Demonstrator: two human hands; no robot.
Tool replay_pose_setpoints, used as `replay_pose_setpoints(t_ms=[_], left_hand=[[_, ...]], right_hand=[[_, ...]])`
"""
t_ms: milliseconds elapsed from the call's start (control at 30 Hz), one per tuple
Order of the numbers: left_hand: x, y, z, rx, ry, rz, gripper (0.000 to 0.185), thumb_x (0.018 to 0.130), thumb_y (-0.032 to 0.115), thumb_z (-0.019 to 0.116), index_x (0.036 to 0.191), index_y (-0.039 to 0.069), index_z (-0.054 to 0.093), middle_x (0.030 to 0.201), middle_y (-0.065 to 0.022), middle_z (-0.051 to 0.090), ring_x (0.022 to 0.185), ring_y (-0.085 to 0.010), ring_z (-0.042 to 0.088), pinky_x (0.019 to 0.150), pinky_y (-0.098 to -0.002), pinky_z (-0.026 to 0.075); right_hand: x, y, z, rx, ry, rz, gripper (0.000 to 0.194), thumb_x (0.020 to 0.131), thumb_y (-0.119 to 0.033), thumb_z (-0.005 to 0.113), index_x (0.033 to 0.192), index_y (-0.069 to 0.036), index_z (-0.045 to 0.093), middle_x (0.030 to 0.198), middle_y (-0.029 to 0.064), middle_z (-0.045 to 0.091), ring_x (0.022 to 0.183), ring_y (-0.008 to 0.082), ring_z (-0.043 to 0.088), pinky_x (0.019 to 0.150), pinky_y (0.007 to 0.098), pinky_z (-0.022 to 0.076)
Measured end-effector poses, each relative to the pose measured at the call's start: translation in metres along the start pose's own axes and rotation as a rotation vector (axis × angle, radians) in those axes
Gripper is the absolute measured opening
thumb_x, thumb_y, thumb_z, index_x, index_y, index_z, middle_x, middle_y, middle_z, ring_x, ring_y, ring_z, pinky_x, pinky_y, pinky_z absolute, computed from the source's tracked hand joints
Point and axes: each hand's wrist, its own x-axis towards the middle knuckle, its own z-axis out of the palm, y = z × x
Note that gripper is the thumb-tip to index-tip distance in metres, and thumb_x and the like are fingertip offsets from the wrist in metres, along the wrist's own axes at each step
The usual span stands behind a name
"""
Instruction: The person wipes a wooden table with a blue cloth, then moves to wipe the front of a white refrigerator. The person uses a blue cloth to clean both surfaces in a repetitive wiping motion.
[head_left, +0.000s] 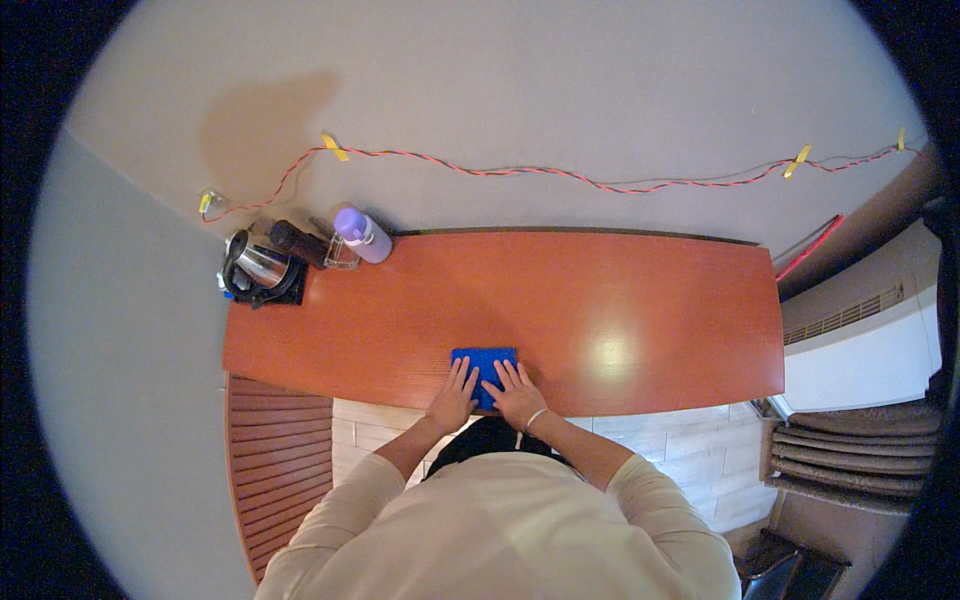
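Observation:
A folded blue cloth (484, 358) lies flat on the reddish-brown wooden tabletop (420, 300), close to its front edge. My left hand (453, 394) rests palm down on the cloth's left side, fingers spread and pointing away from me. On the right side my right hand (516, 396) presses down the same way, its fingers apart and its thumb towards the middle. A thin light band circles the right wrist. Neither hand grips anything. Both palms cover part of the cloth's lower half.
At the back left stand a steel electric kettle (262, 264), a dark bottle (297, 243), a clear glass container (343, 253) and a lilac flask (364, 235). Twisted red-black wire (495, 172) is taped along the wall. Stacked brown textiles (851, 454) sit at the right, beside a white appliance (870, 375).

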Motion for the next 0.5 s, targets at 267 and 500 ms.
replay_pose_setpoints(t_ms=[267,500], left_hand=[[0.091,-0.043,-0.007,-0.072,0.093,0.067,0.076,0.083,0.022,0.069,0.145,-0.006,0.034,0.155,-0.0303,0.017,0.146,-0.0452,0.013,0.12,-0.0484,0.017],[0.182,-0.092,-0.032,-0.068,0.154,0.048,0.079,0.081,0.021,0.072,0.145,-0.005,0.033,0.156,-0.0285,0.017,0.146,-0.045,0.014,0.119,-0.0497,0.019]], right_hand=[[0.074,0.043,-0.014,-0.038,0.12,0.221,0.061,0.095,-0.028,0.051,0.148,-0.002,0.035,0.154,0.0297,0.023,0.144,0.0441,0.021,0.118,0.0534,0.016],[0.16,0.098,-0.055,-0.052,0.032,0.304,0.066,0.094,-0.027,0.052,0.151,-0.003,0.028,0.157,0.0282,0.017,0.147,0.042,0.015,0.119,0.0514,0.0136]])
